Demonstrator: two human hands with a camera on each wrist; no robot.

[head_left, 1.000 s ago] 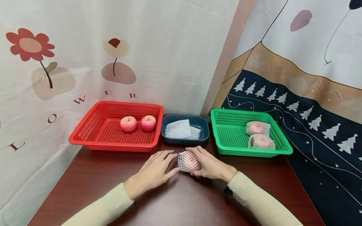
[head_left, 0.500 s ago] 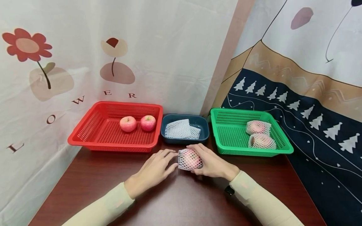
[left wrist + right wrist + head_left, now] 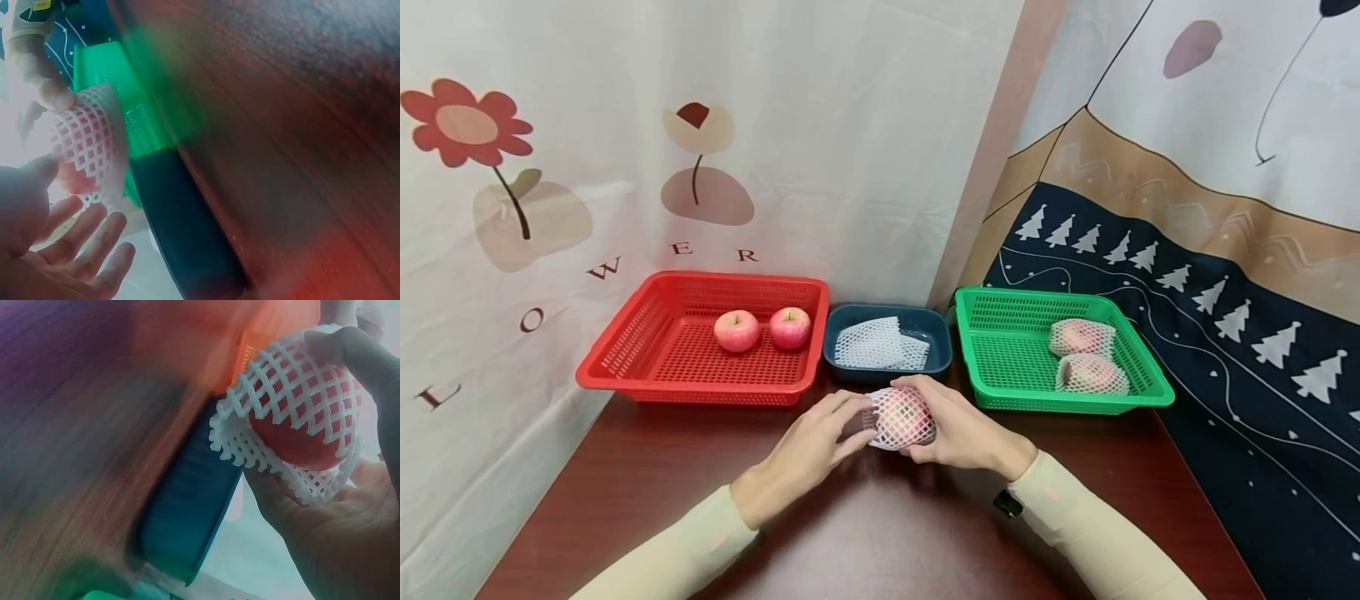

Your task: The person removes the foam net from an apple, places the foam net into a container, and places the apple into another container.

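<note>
An apple in a white foam net is between both hands, low over the table's middle. My right hand grips it from the right, thumb in front and fingers behind. Bare red apple skin shows through the net's open mouth in the right wrist view. At the left end, the thumb and index fingertips of my left hand pinch the net's edge; the remaining fingers are spread loosely in the left wrist view.
A red basket with two bare apples stands back left. Foam nets lie in a small dark blue tray at the centre. Back right, a green basket contains two netted apples. Curtains hang behind.
The netted apple has risen slightly and turned a little in my right hand. My left thumb and index fingertips have come onto the net's left end.
</note>
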